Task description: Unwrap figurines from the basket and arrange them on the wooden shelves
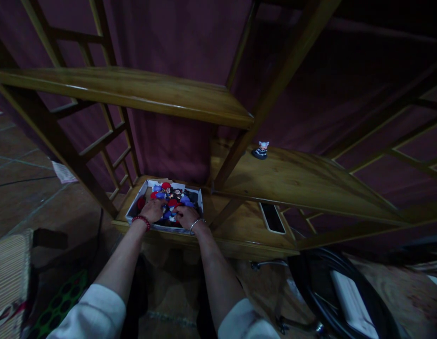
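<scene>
Head view: left hand and right hand work inside box, apparently sorting figurines; grips indiscernible; lifting likely requires pinching.

The left arm and right arm are reaching forward and down, bare along the forearms and converging. The left hand is lying back up, its fingers curling rightward; the right hand is facing it, bending its fingers leftward. They are lying near each other, apart, neither grip showing clearly
</scene>
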`<act>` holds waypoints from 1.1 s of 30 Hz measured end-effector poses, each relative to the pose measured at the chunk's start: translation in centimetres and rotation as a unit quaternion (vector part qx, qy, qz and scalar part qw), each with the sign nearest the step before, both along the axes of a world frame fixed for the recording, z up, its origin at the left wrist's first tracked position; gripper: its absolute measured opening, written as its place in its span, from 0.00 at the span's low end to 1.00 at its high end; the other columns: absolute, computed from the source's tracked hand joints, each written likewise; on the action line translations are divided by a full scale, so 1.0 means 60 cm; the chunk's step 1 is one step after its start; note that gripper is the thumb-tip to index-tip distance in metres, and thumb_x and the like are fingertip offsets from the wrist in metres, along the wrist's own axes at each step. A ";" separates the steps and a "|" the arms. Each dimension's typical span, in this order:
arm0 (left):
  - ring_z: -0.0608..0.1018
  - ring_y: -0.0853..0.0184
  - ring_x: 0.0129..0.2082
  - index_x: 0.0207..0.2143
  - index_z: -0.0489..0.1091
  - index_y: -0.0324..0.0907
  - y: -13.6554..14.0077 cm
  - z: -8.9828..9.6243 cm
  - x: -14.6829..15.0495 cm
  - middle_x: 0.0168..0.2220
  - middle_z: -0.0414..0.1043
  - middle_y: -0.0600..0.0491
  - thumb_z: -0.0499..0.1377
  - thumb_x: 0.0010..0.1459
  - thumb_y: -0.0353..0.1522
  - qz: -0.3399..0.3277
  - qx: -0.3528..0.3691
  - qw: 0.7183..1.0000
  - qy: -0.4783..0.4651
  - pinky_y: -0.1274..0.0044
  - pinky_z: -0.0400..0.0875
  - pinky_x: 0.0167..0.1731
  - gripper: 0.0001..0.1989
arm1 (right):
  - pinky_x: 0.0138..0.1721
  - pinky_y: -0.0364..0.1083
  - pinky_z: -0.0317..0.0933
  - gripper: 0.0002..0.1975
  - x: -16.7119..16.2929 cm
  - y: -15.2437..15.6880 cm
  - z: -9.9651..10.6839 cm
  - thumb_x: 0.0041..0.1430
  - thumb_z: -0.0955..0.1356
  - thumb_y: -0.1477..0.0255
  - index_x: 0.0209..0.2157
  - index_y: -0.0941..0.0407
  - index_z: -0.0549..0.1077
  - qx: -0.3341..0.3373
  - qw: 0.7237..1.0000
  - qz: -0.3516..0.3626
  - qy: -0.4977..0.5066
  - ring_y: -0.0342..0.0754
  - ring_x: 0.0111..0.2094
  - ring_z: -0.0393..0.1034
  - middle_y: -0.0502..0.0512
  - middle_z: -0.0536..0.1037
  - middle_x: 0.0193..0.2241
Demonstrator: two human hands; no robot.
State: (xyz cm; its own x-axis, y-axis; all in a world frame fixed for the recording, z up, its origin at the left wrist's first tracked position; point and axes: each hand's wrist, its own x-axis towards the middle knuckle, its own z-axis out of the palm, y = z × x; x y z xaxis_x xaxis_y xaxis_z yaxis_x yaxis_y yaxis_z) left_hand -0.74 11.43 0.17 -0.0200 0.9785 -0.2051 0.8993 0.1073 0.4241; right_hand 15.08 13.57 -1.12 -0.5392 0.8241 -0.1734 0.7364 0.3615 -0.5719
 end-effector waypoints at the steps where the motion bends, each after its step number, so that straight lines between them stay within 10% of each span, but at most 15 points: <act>1: 0.70 0.64 0.46 0.45 0.68 0.43 -0.001 0.001 0.000 0.45 0.71 0.49 0.48 0.47 0.23 0.000 -0.001 1.000 0.001 0.75 0.62 0.46 0.22 | 0.37 0.38 0.60 0.12 0.000 0.000 -0.001 0.51 0.64 0.75 0.38 0.52 0.73 0.001 1.000 0.000 0.000 0.42 0.35 0.71 0.49 0.77 0.32; 33: 0.73 0.62 0.41 0.40 0.69 0.46 -0.005 -0.004 0.009 0.37 0.73 0.50 0.52 0.47 0.30 -0.062 -0.031 0.996 0.052 0.73 0.65 0.40 0.16 | 0.36 0.39 0.60 0.13 0.001 0.001 -0.003 0.51 0.63 0.74 0.39 0.52 0.73 0.014 1.000 0.010 -0.019 0.42 0.34 0.70 0.50 0.77 0.32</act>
State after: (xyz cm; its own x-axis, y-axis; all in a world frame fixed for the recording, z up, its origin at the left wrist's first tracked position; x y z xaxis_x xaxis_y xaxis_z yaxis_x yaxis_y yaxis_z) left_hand -0.23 11.10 -0.04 0.0757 0.9605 -0.2678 0.9458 0.0159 0.3243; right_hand 15.11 13.64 -1.29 -0.5489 0.8180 -0.1717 0.7500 0.3914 -0.5332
